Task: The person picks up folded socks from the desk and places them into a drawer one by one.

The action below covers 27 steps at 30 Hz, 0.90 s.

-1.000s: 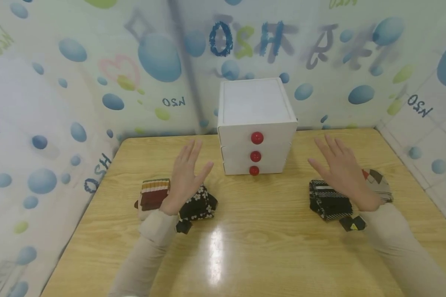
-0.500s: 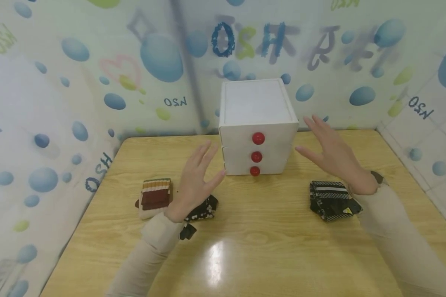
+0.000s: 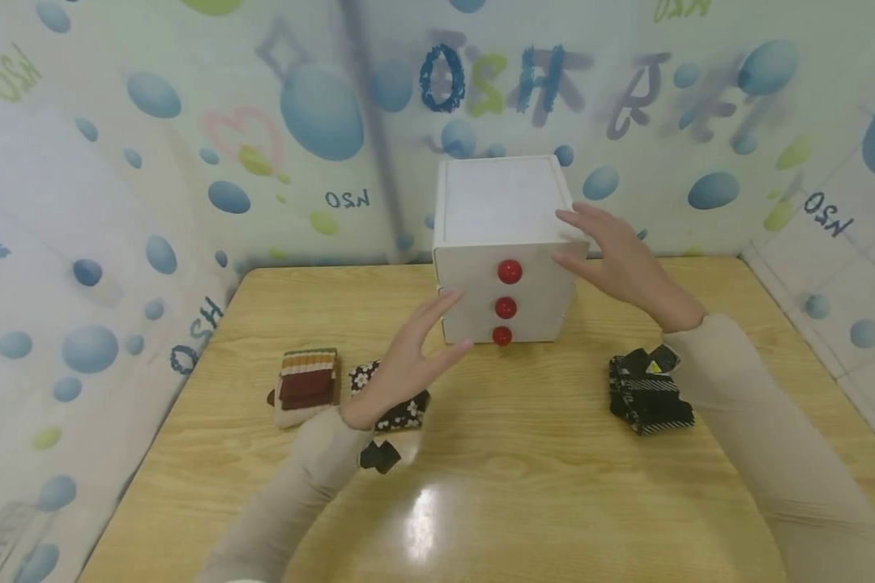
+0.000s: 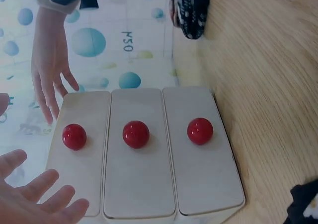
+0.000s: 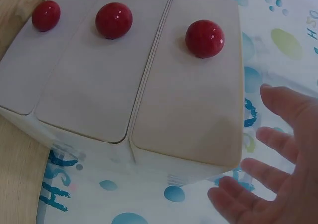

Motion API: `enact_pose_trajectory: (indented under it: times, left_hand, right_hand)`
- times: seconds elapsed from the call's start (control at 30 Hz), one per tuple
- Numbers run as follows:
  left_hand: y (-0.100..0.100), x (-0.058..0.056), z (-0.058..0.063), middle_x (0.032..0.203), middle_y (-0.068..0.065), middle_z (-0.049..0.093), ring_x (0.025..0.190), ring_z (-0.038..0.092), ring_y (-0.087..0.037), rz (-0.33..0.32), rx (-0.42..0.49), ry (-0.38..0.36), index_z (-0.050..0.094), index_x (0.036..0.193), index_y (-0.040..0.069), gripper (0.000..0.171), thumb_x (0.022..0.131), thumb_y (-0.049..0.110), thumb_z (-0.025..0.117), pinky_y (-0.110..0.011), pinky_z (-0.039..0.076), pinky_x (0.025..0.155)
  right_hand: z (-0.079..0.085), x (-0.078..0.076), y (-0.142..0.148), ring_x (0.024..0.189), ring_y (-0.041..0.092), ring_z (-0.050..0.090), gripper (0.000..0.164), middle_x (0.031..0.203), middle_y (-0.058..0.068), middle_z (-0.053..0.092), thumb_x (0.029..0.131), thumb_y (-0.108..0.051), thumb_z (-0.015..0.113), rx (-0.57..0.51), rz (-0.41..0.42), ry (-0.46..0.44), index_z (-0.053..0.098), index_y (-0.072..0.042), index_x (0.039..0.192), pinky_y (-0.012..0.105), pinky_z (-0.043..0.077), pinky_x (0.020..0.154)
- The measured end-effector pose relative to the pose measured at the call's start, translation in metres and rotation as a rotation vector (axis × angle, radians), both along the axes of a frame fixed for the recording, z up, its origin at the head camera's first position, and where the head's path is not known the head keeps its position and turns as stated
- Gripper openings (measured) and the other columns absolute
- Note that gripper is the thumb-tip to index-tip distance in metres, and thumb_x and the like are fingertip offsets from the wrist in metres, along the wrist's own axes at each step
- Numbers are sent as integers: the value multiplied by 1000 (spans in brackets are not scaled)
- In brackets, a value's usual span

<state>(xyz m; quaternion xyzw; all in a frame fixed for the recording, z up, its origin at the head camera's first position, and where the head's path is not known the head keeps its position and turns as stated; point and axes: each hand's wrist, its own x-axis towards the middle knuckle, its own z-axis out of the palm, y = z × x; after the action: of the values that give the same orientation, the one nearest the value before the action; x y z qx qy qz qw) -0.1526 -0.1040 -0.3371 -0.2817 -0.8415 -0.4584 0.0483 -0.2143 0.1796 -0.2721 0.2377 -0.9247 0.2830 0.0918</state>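
A white drawer box (image 3: 506, 202) with three closed drawers and round red knobs (image 3: 510, 271) stands at the back of the table. My right hand (image 3: 620, 263), fingers spread, is at the box's upper right front corner and overlaps it in the head view. Lower down, my left hand (image 3: 408, 356) holds nothing; its fingertips overlap the box's lower left front. Beneath that hand lies a folded black cloth bundle with white flowers (image 3: 406, 414). In the left wrist view, all three drawer fronts (image 4: 139, 179) show, with the left fingers (image 4: 54, 199) apart from the knobs.
A folded maroon bundle with a striped band (image 3: 306, 389) lies at the left of the wooden table (image 3: 510, 486). On the right, a folded black bundle with white stripes (image 3: 645, 401) lies near the right sleeve (image 3: 758, 429). A bubble-patterned sheet (image 3: 321, 113) stands behind.
Both hands have moved inward toward the drawer box, the right one also upward to its top corner. A beige bundle seen at the right a second ago is now behind the right sleeve.
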Motion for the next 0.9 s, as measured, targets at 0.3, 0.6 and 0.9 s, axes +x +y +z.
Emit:
enact_pose_trajectory:
  times: [0.3, 0.6, 0.9]
  left_hand:
    - [6, -12, 8, 135, -8, 34, 118, 35, -23, -27, 23, -91, 34, 137, 18, 58, 85, 24, 59, -42, 37, 93]
    - [18, -20, -2, 133, -10, 35, 117, 39, -32, -115, 160, -196, 36, 135, 11, 54, 86, 15, 58, -44, 40, 90]
    - [31, -21, -8, 130, -6, 37, 115, 41, -27, -123, 135, -202, 36, 135, 16, 56, 85, 20, 60, -32, 44, 87]
  right_hand:
    - [0, -21, -6, 112, 34, 45, 37, 121, 21, 50, 80, -18, 66, -55, -18, 97, 60, 3, 109, 47, 47, 75]
    - [7, -28, -6, 104, 32, 50, 34, 112, 18, 58, 79, -26, 65, -6, -55, -5, 65, -1, 101, 47, 39, 87]
    - [20, -34, -6, 96, 32, 51, 37, 112, 17, 56, 80, -31, 64, 78, -33, -149, 64, -2, 104, 46, 42, 80]
